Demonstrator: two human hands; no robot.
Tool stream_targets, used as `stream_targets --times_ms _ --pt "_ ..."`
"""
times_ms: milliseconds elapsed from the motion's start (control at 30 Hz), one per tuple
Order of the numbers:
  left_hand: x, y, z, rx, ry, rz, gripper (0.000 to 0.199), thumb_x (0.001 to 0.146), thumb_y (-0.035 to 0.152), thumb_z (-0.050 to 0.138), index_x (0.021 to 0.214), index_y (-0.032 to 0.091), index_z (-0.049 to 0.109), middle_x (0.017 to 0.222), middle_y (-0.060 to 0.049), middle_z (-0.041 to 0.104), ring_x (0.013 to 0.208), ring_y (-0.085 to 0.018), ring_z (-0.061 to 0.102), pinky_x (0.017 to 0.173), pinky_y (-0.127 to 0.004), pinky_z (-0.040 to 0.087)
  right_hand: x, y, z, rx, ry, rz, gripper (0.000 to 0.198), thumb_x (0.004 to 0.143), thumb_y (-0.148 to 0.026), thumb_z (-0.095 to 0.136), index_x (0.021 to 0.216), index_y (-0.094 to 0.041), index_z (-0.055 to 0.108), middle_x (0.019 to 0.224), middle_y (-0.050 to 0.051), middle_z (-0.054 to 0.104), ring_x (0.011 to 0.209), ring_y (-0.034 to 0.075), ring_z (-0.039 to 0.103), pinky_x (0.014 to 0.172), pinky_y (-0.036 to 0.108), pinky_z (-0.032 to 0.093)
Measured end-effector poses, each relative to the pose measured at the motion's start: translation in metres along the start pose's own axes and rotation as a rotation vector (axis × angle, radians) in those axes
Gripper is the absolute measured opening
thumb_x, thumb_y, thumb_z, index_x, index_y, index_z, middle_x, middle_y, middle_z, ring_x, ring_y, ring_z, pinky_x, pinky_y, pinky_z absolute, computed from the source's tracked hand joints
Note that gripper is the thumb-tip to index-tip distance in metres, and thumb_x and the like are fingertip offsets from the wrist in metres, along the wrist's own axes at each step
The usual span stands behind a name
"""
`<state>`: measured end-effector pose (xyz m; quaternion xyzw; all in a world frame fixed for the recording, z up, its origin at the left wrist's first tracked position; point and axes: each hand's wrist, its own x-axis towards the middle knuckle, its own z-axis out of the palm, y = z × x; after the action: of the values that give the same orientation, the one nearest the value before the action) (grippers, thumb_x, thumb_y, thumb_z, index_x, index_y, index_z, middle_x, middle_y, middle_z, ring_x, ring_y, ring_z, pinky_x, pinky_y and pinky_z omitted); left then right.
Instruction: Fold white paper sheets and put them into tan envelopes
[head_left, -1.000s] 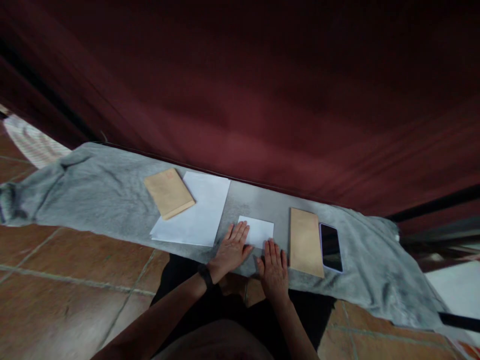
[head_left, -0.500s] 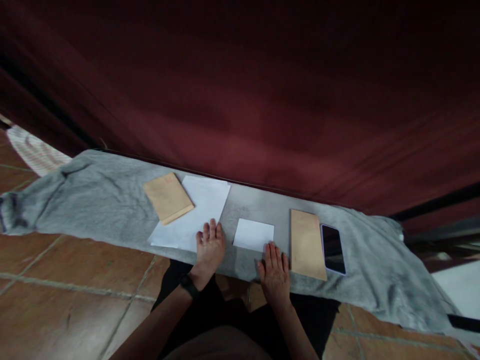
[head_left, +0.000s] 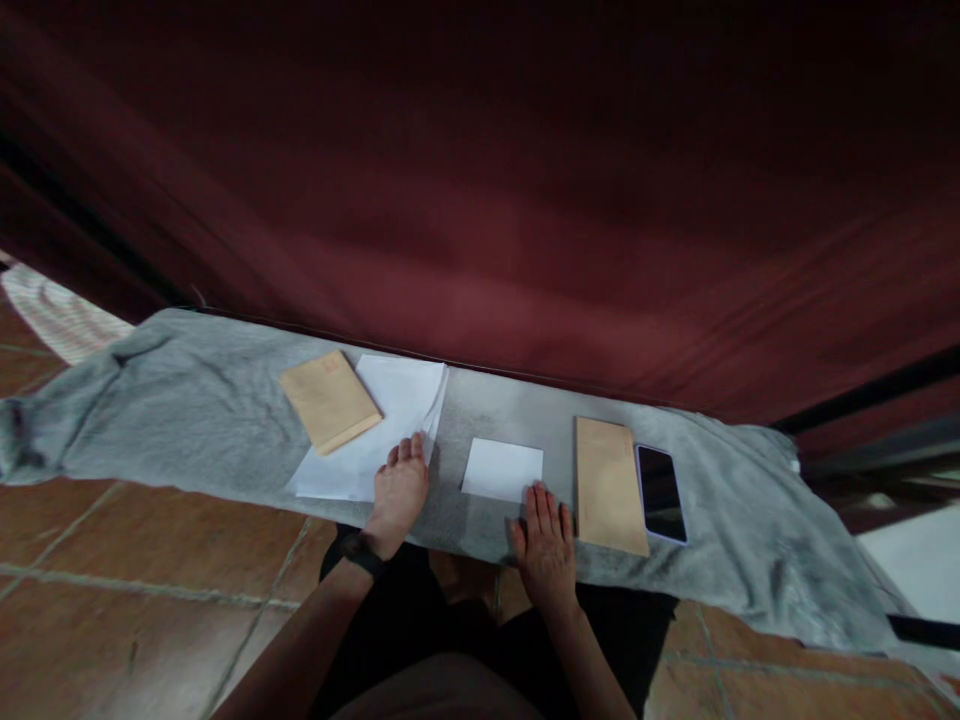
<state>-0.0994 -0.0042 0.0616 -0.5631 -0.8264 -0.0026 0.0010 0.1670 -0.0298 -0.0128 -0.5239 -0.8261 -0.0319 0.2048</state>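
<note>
My left hand point(head_left: 402, 488) lies at the right edge of a stack of white paper point(head_left: 397, 385), its fingers closed on the top sheet, whose edge bends up beside them. The thumb is hidden. A brown envelope point(head_left: 330, 400) rests aslant on the stack's left part. My right hand point(head_left: 546, 550) is open and flat on the grey cloth point(head_left: 495, 400), fingertips at the lower right corner of a small folded white paper point(head_left: 502, 470). To its right lies a second brown envelope point(head_left: 611, 485).
A phone point(head_left: 661, 493) with a dark screen lies right of the second envelope. The cloth covers a narrow bench, with a dark red curtain-like surface point(head_left: 480, 300) rising along its far edge. Below is a tiled floor point(head_left: 135, 580).
My left hand has shifted slightly left and its fingers have curled; the top sheet's right edge has bent up. My right hand stays flat. The whole view has shifted slightly.
</note>
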Motion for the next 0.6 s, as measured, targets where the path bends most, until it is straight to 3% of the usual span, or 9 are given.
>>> stream_targets --times_ms 233,400,500,600 --pt "0.001 -0.001 -0.001 -0.038 0.01 0.006 0.052 0.094 0.017 0.048 0.146 0.01 0.047 0.13 -0.017 0.063 0.115 -0.029 0.063 0.083 -0.039 0.058 0.001 -0.001 -0.001 -0.007 -0.002 0.007 0.059 0.105 -0.045 0.036 0.153 -0.011 0.038 0.153 0.017 0.047 0.141 0.029 0.044 0.119 0.051 0.027" --pt "-0.003 0.002 -0.001 0.002 0.027 0.039 0.045 0.097 0.02 0.043 0.141 0.016 0.053 0.133 -0.016 0.062 0.118 -0.029 0.061 0.082 -0.039 0.058 0.008 -0.003 -0.006 0.021 -0.007 0.057 0.05 0.105 -0.039 0.036 0.146 -0.014 0.049 0.148 0.016 0.054 0.138 0.03 0.047 0.118 0.056 0.024" --pt "-0.006 0.004 0.002 0.011 0.059 0.052 0.043 0.097 0.022 0.042 0.137 0.016 0.058 0.139 -0.018 0.058 0.123 -0.032 0.059 0.091 -0.046 0.055 0.016 -0.004 -0.009 0.038 -0.031 0.094 0.044 0.103 -0.031 0.036 0.141 -0.016 0.055 0.143 0.014 0.059 0.135 0.03 0.05 0.119 0.058 0.022" --pt "-0.008 0.005 0.008 -0.006 0.142 0.086 0.044 0.096 0.023 0.044 0.136 0.016 0.06 0.148 -0.019 0.052 0.133 -0.037 0.052 0.108 -0.058 0.042 0.026 -0.005 -0.011 0.056 -0.053 0.128 0.042 0.101 -0.027 0.039 0.137 -0.016 0.059 0.138 0.015 0.062 0.135 0.031 0.05 0.119 0.058 0.022"
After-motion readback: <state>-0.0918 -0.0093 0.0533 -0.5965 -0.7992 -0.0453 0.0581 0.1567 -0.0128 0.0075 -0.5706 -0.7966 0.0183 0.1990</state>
